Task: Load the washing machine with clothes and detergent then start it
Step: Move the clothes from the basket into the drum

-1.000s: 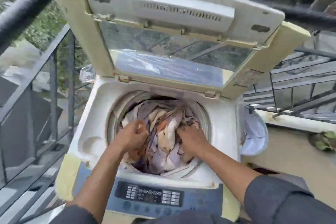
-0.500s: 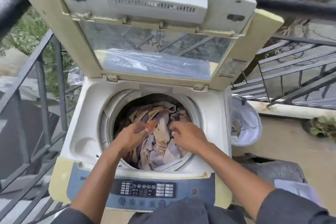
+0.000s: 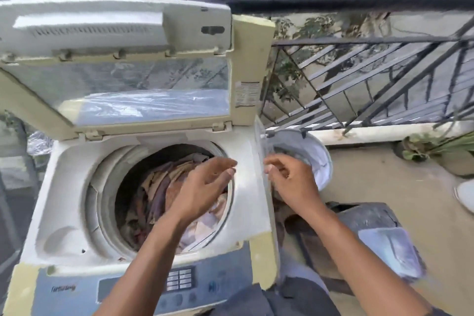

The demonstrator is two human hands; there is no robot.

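Head view: clothes (image 3: 164, 187) loaded in drum (image 3: 102, 187), left hand (image 3: 205, 187) and right hand (image 3: 292, 182) spread-fingered, empty, reaching right toward basket (image 3: 320, 161); detergent judged next.

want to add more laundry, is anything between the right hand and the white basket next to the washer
Nothing visible blocks it. The right hand is already past the washer's right edge, open and empty, just in front of the white basket. The lid is up and the drum is open.
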